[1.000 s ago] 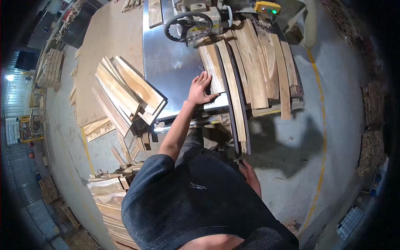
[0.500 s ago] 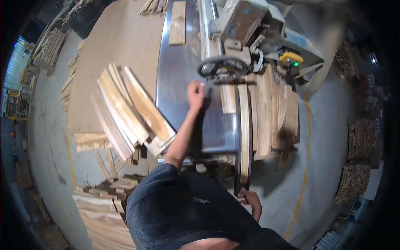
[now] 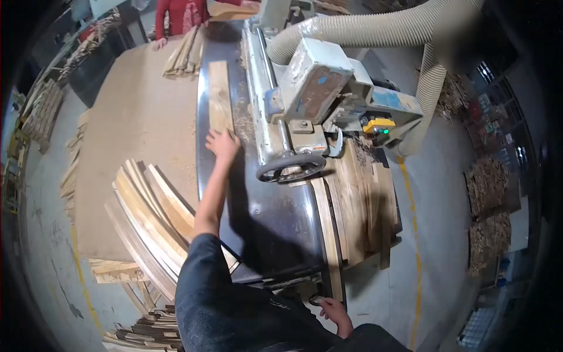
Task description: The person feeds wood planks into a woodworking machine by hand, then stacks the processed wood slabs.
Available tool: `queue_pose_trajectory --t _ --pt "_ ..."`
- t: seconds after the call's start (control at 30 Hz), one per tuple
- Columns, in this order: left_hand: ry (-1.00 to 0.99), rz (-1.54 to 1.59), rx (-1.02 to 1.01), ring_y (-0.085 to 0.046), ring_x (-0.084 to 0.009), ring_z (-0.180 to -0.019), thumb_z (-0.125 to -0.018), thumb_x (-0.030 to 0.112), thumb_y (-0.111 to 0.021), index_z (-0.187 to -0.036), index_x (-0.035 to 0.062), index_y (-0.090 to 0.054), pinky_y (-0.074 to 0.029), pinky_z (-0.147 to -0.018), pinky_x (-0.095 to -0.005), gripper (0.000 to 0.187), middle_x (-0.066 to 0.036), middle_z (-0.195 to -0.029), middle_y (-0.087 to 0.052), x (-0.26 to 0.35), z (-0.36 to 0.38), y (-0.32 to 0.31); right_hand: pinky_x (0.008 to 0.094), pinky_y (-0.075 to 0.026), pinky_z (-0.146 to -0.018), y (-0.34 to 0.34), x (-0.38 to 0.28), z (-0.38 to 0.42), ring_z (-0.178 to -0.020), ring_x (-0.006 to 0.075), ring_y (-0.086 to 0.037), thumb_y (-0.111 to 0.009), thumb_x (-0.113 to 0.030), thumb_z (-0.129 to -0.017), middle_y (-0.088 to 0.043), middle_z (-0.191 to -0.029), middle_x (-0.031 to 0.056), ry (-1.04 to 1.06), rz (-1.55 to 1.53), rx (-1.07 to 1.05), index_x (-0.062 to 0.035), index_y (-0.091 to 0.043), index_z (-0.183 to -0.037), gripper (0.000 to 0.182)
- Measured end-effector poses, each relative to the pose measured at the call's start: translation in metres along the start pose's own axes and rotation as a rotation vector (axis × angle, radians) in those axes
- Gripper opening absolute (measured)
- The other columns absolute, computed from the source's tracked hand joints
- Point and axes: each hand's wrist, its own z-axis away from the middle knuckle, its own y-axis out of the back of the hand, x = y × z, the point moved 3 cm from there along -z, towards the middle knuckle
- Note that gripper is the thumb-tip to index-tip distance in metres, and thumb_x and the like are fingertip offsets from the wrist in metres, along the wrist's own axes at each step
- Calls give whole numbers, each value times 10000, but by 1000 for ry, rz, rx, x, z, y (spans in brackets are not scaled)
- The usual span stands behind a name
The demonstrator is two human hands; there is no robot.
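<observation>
My left hand (image 3: 223, 144) reaches forward over the metal table (image 3: 275, 217). Its fingers are spread and rest on the near end of a flat wooden board (image 3: 219, 91). Low in the view, my right hand (image 3: 335, 312) is closed around a black loop-shaped handle (image 3: 315, 300), close to the near end of a long wooden strip (image 3: 329, 234). That strip lies along the table's right edge, beside a dark rail. The black handwheel (image 3: 291, 168) of a large machine (image 3: 311, 88) stands to the right of my left hand.
Curved wooden pieces (image 3: 149, 217) lie left of my arm on a brown board surface (image 3: 135, 117). More planks (image 3: 358, 205) are stacked right of the rail. A person in red (image 3: 182, 14) stands at the far end near several strips (image 3: 186, 53). A ribbed hose (image 3: 363, 29) runs overhead.
My left hand has moved forward from the bare metal to the board's near end. The view has shifted, bringing the person in red into sight. My right hand stays low by the rail.
</observation>
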Motion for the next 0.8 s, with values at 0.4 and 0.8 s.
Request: queue_pose_trajectory --t 0.4,0.8 --pt "-99 -12 -305 -418 -474 -1195 -706 593 -710 -1311 94 -499 -357 -932 -616 813 -332 -1322 -407 -23 397 99 266 -487 -674 20 11 -40 -734 104 -591 -552 -305 -980 -628 -809 28 652 -28 -297 -10 -615 -1161 352" --pt "-237 168 -103 -207 -433 -1421 -840 562 -600 -1438 127 -407 -175 -1088 -615 764 -311 -1505 -242 59 502 68 386 -494 -633 -13 48 -26 -651 258 -629 -513 -467 -956 -636 -762 168 526 168 -210 43 -515 -1183 559"
